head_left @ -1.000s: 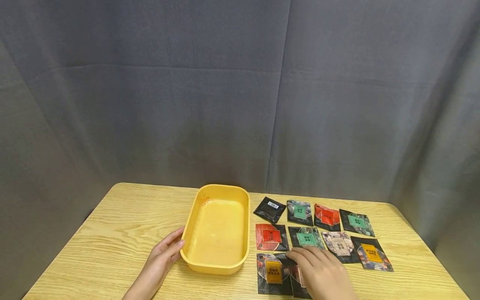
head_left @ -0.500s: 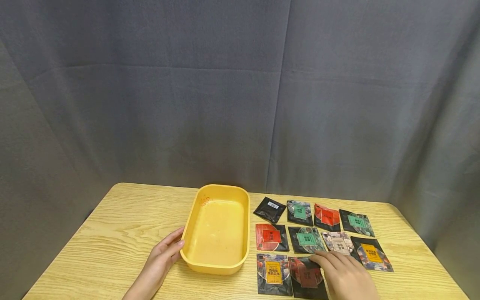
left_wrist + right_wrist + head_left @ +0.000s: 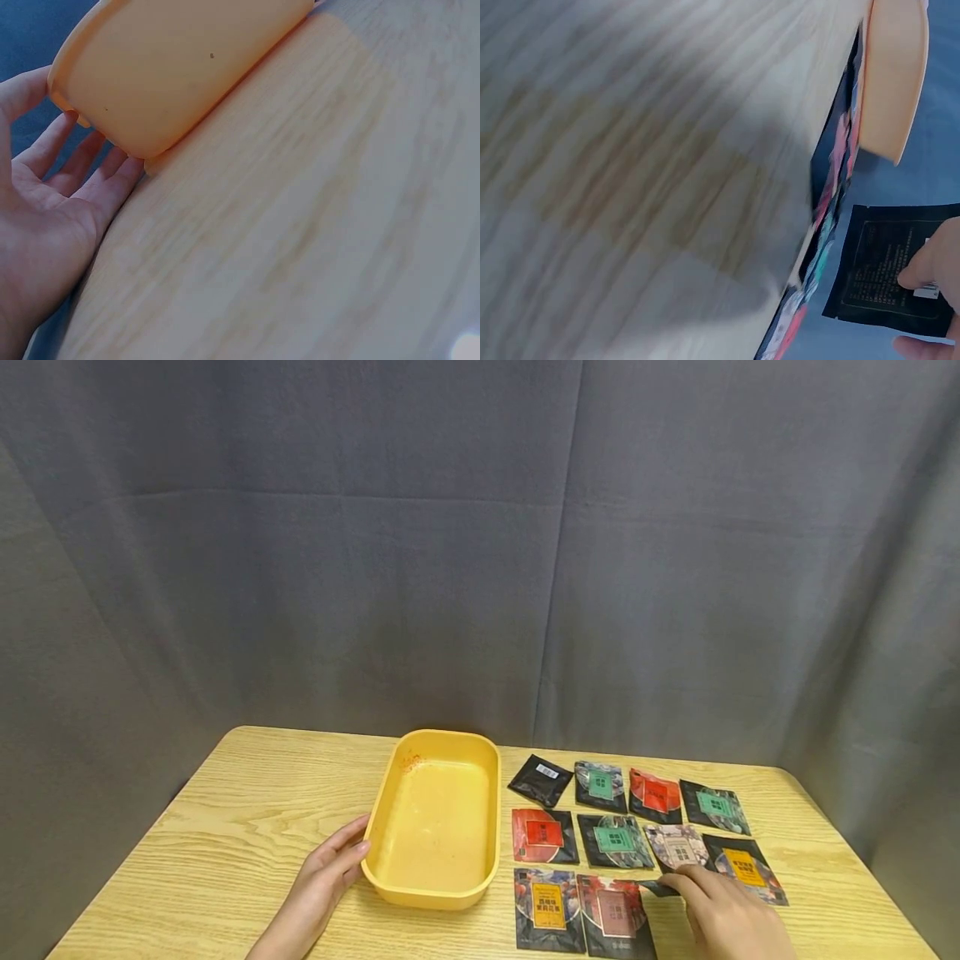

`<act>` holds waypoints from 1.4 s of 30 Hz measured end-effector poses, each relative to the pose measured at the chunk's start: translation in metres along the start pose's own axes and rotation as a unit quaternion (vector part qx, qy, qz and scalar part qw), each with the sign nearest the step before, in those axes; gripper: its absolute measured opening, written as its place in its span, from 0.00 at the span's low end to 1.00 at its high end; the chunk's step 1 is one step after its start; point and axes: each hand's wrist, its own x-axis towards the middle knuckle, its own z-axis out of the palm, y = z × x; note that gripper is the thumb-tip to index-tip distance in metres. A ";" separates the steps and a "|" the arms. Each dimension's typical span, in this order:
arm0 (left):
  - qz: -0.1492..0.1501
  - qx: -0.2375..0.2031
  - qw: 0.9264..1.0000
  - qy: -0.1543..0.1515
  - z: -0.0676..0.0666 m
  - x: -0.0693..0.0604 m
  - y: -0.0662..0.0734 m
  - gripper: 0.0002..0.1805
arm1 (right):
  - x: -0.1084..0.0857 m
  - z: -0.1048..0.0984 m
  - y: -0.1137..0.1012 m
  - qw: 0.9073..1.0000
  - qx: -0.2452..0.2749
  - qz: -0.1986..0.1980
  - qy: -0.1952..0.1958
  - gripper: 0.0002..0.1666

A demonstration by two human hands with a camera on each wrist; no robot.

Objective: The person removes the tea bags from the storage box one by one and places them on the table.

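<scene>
My left hand (image 3: 318, 881) holds the near left side of a yellow plastic bin (image 3: 431, 900). In the left wrist view, the thumb (image 3: 26, 90) is at the bin's rim and the other fingers lie against its outer wall. My right hand (image 3: 731, 910) pinches a flat black packet (image 3: 874, 259), raised above the table and seen nearly edge-on from the head. Its back, with fine print and a white label, shows in the right wrist view. Just left of this hand lie a pink-labelled packet (image 3: 617, 917) and an orange-labelled packet (image 3: 547, 910).
Beyond the right hand, more packets lie flat in rows, among them a red one (image 3: 543, 835), a green-labelled one (image 3: 613, 839) and a plain black one (image 3: 540, 780). The wooden table (image 3: 225, 827) ends at a grey curtain (image 3: 450, 568).
My right hand has moved right, from over the pink-labelled packet to beside it, carrying the black packet and uncovering the pink-labelled one. The left hand and bin stay put.
</scene>
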 end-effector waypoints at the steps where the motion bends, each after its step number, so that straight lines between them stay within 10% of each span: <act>1: 0.001 0.002 1.000 0.000 0.000 0.000 0.000 0.31 | -0.001 0.000 0.003 1.000 -0.003 -0.004 -0.002 0.39; 6: -0.001 0.004 1.000 0.001 0.001 0.000 0.000 0.31 | -0.006 -0.002 0.009 0.999 -0.014 0.003 -0.043 0.07; 15: 0.005 0.009 1.000 -0.004 0.001 0.000 0.002 0.31 | -0.015 -0.007 0.020 0.977 0.008 0.016 -0.214 0.48; 28: 0.006 -0.002 1.000 -0.005 -0.001 0.000 0.001 0.31 | -0.024 0.008 0.030 0.945 0.034 -0.032 -0.322 0.46; 42: 0.004 -0.006 1.000 -0.007 -0.001 0.001 0.002 0.31 | -0.025 0.007 0.027 0.943 0.012 -0.038 -0.329 0.48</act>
